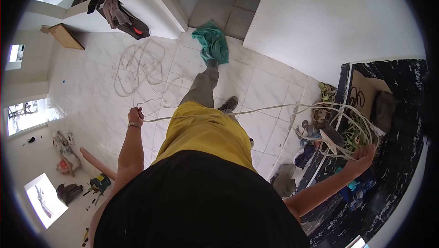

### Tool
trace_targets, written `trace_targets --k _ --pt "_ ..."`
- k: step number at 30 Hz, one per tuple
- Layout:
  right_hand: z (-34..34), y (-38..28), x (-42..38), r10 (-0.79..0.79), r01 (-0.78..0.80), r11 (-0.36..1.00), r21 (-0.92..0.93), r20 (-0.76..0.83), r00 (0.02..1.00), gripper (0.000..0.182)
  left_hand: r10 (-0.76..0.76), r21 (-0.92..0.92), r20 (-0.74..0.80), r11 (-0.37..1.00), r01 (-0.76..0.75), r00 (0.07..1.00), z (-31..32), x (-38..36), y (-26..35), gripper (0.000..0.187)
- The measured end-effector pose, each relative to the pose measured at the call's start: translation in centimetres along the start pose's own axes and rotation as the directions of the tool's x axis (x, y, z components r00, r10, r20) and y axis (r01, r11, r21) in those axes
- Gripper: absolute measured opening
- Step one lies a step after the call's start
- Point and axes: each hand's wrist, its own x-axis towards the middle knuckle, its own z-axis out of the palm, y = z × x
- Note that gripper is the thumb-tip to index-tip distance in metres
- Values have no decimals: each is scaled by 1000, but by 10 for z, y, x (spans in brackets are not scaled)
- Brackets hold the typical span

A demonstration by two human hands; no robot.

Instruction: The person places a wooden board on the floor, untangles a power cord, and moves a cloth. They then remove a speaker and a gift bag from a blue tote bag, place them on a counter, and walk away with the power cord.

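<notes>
My left hand [136,114] is closed in a fist around a whitish cable [270,107], out to the left of my body. From that fist the cable stretches across my front to the right, where it joins a loose coil. My right hand [365,154] grips the lower side of the coil, over the black marbled counter. More of the same cable lies in tangled loops [137,65] on the floor, and a strand rises from it to my left hand. How many strands each hand holds cannot be made out.
A green cloth [212,41] lies by the doorway under my forward foot. A cardboard box [363,88], a dark bag and greenery sit on the counter [407,76]. Shoes and a grey cloth [284,180] are beside it. A wooden board [66,36] leans at the far left.
</notes>
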Motion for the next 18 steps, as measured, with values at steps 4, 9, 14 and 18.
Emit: trace_targets --k 4,9,14,18 --pt "6 14 15 57 -55 997 -51 48 997 7 -36 58 9 998 35 999 22 9 -10 5" --pt "50 -4 -8 18 -34 992 -119 -129 991 5 -95 99 34 991 91 995 61 8 -9 13" --pt "60 -8 -7 -15 10 996 -89 -52 999 11 -127 201 99 974 105 987 109 33 20 20" --pt "91 -2 -6 -34 14 995 -96 -216 976 21 -76 117 281 992 45 957 153 73 62 29"
